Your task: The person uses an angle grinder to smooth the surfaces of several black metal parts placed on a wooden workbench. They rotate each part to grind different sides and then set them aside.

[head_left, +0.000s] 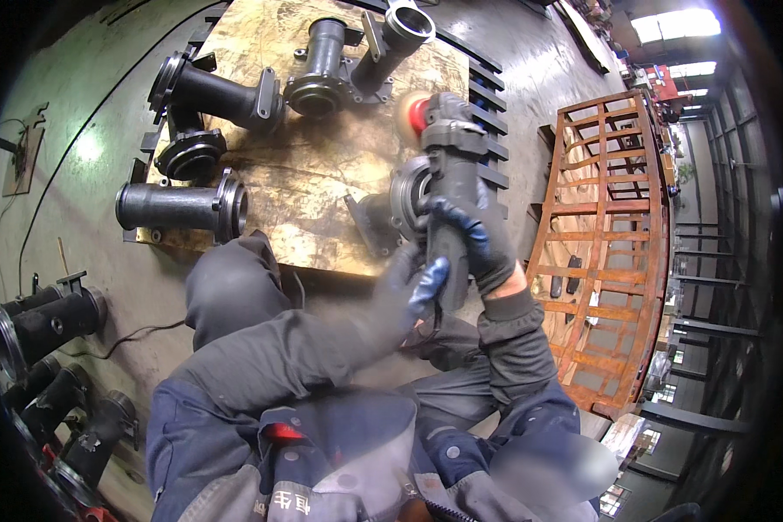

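Note:
My right hand point(463, 228), in a dark glove with blue on it, is wrapped round the body of a black angle grinder point(457, 170). My left hand point(416, 283), smeared by motion, has its blue-coated fingers against the grinder's rear end. At the grinder's head, the round disc point(411, 115) with a red centre looks blurred. Beside and partly under the tool lies a black flanged metal pipe point(402, 196), its ring-shaped end showing and the rest partly hidden. The disc appears apart from that ring.
Several more flanged pipes, such as one at the near left point(178, 207), lie on the worn tabletop point(309, 204). Others point(61, 322) stand on the floor at left. A black cable point(130, 337) crosses the floor. An orange-brown metal frame point(596, 235) lies at right.

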